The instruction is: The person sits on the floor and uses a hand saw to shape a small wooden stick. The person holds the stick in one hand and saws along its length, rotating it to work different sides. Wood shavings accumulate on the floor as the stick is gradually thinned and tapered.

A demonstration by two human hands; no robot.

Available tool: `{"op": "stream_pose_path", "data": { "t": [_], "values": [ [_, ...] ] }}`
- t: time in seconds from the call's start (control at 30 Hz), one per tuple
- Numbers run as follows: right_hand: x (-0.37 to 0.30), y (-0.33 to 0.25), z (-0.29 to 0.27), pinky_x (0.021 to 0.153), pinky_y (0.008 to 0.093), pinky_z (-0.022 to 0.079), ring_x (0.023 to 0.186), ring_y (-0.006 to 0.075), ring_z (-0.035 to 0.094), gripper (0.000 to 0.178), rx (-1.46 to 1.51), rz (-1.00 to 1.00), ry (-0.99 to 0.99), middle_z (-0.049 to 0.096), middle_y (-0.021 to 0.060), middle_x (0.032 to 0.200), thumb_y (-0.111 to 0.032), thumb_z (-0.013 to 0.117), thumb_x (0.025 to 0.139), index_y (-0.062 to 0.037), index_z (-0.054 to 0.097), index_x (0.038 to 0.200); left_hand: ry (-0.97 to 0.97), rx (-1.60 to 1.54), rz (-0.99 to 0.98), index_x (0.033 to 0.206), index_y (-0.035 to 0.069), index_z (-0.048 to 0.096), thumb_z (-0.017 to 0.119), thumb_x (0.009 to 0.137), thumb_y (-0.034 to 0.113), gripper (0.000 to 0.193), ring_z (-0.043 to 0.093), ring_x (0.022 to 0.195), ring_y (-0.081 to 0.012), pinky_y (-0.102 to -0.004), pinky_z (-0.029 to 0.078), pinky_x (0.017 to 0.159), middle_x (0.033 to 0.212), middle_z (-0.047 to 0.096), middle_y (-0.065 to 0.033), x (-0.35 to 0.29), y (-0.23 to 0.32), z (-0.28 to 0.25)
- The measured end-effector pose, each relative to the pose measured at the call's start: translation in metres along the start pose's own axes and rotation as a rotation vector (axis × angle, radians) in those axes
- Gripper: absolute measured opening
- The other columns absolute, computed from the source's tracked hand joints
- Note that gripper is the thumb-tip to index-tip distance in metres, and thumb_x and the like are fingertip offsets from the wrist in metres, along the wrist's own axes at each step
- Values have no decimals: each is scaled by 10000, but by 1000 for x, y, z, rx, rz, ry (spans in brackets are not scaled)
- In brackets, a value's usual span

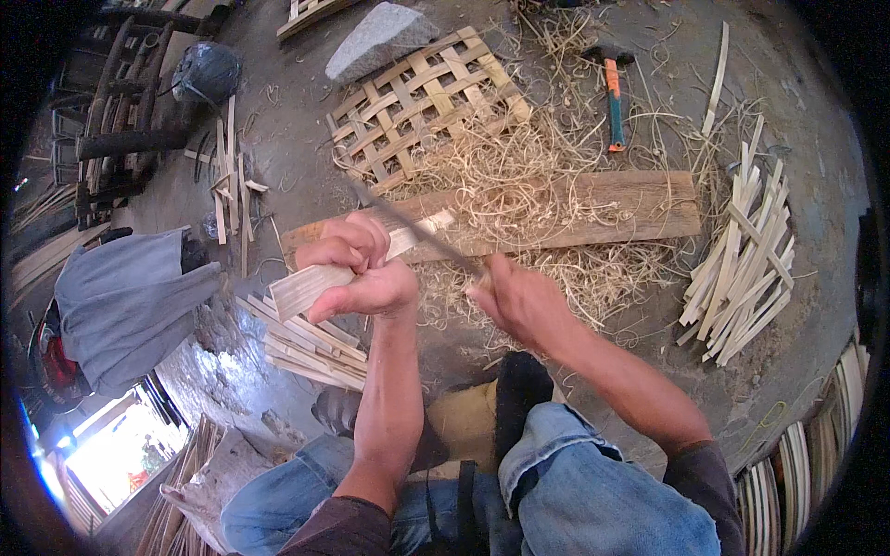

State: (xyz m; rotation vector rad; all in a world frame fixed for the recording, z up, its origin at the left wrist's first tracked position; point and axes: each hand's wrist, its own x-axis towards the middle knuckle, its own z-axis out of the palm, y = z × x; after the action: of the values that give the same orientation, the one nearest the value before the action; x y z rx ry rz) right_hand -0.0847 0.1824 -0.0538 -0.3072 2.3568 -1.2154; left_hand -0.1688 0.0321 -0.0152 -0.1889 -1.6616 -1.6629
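Observation:
My left hand (363, 271) is closed around a pale, flat wooden strip (298, 289), which slants from lower left to upper right. Closed on the handle of a knife (422, 232), my right hand (525, 301) sits to the right of it. The knife's long dark blade points up and left, crossing over the strip just beyond my left fingers; whether it touches cannot be told. Below both lies a brown plank (649, 202), partly covered with thin curled shavings (510, 176). A bundle of pale strips (315, 350) rests beside my left wrist.
Beyond the plank are a woven lattice panel (422, 102), a grey stone (382, 42) and a hammer (613, 104) with an orange and green handle. Another pile of strips (742, 259) lies at the right. A grey cloth (125, 301) hangs at the left.

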Motion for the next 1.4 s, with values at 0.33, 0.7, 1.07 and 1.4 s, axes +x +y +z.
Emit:
{"op": "stream_pose_path", "data": {
  "t": [0.33, 0.7, 1.07, 1.4],
  "values": [
    [24, 8, -7, 619, 514, 520, 727, 436, 640, 385, -44, 131, -93, 624, 244, 870, -368, 520, 947, 8, 448, 990, -3, -64, -12, 771, 93, 318, 253, 883, 750, 669, 222, 426, -71, -232, 156, 371, 567, 310, -1, -5, 2, 7],
    [1, 8, -11, 594, 518, 486, 668, 429, 621, 353, 21, 57, 26, 627, 202, 708, -316, 520, 958, 25, 443, 1007, -67, -62, 6, 778, 121, 304, 233, 859, 785, 674, 200, 409, -65, -217, 139, 364, 557, 256, 14, -4, -1, 1],
    [1, 16, -19, 616, 500, 477, 686, 429, 615, 373, 9, 23, -78, 598, 218, 675, -340, 538, 950, 22, 472, 1009, -110, -85, -23, 783, 121, 309, 255, 859, 783, 668, 208, 400, -67, -220, 148, 358, 545, 268, 11, -6, -4, -1],
    [21, 37, -20, 630, 525, 509, 719, 441, 645, 412, -53, 172, -193, 637, 251, 747, -362, 490, 961, 48, 456, 963, -144, -142, -42, 784, 127, 312, 269, 853, 786, 664, 225, 397, -68, -215, 167, 357, 547, 271, 14, 2, 0, -6]
  ]
}}
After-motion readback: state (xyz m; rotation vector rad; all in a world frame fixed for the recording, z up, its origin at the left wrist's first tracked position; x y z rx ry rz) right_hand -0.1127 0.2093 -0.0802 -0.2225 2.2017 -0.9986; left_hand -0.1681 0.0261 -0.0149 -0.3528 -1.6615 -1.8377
